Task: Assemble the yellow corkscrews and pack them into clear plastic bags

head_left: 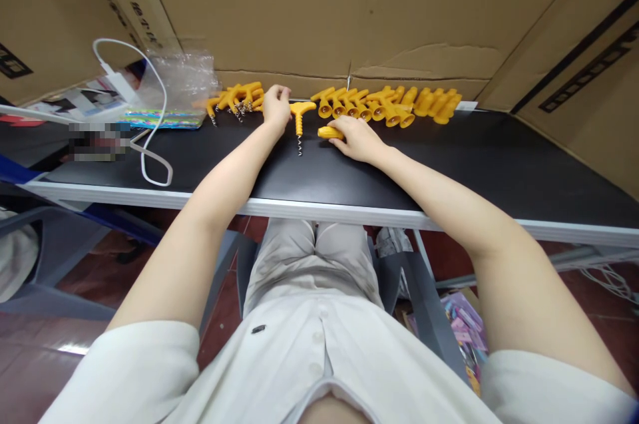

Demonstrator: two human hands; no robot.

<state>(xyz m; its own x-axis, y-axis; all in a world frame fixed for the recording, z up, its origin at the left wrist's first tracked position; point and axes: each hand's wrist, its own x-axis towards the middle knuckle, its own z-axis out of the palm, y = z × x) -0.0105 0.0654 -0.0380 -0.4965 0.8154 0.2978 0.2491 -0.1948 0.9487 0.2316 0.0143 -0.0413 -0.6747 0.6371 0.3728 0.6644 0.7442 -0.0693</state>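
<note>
My left hand (277,106) is at the back of the table with its fingers curled together; whatever lies in them is hidden. Just right of it, a corkscrew (299,119) with a yellow T-shaped handle lies with its metal spiral pointing toward me. More yellow-handled corkscrews (238,99) are heaped left of that hand. My right hand (359,139) grips a yellow plastic piece (329,133) low over the table, its far end covered by the fingers. Behind it runs a row of yellow plastic pieces with flared round ends (352,104).
The black table (309,178) has a metal front edge. Cardboard walls (319,11) rise behind it. At the left are a white cable (162,94), a clear plastic bag (180,78) and a colourful flat packet (164,120). More yellow pieces (439,104) stand at the back right.
</note>
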